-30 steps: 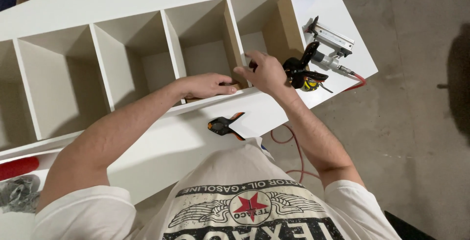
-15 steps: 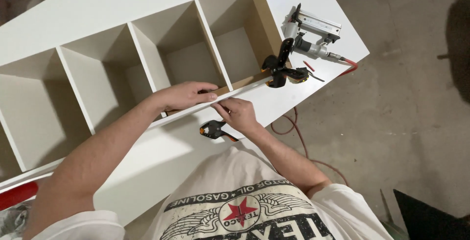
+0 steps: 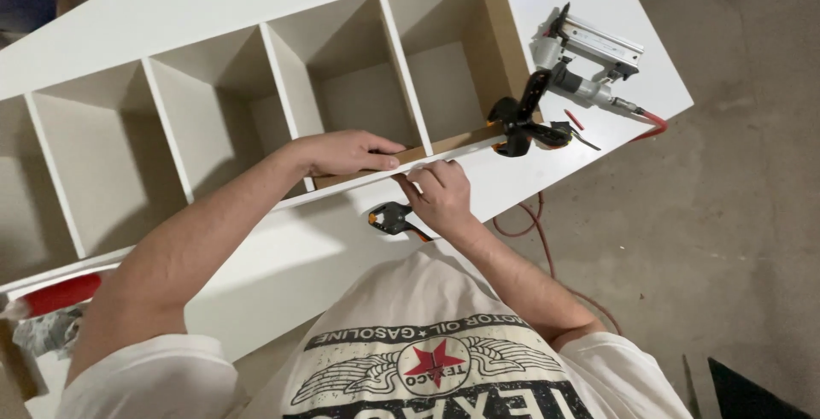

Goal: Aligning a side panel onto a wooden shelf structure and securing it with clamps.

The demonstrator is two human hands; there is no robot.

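A long white shelf unit (image 3: 213,9) with several open compartments lies on a white table (image 3: 598,9). Along its near edge runs a brown wooden strip (image 3: 444,141) above a white trim strip (image 3: 342,193). My left hand (image 3: 346,152) lies over the brown strip, with its fingers pressing along it. My right hand (image 3: 440,197) sits just to its right, fingertips curled on the white trim's edge. A black and orange spring clamp (image 3: 393,216) lies loose beside my right wrist. A second black clamp (image 3: 521,120) grips the strip at the shelf's right end.
A silver nail gun (image 3: 585,56) lies on the table's right corner, its red hose (image 3: 547,248) trailing down to the grey concrete floor (image 3: 735,214). A red-capped object (image 3: 55,295) lies at the far left. A dark object (image 3: 752,393) sits at bottom right.
My right hand left the black clamp at the shelf's right end and came back left along the edge, to beside my left hand. My left hand stayed on the strip.
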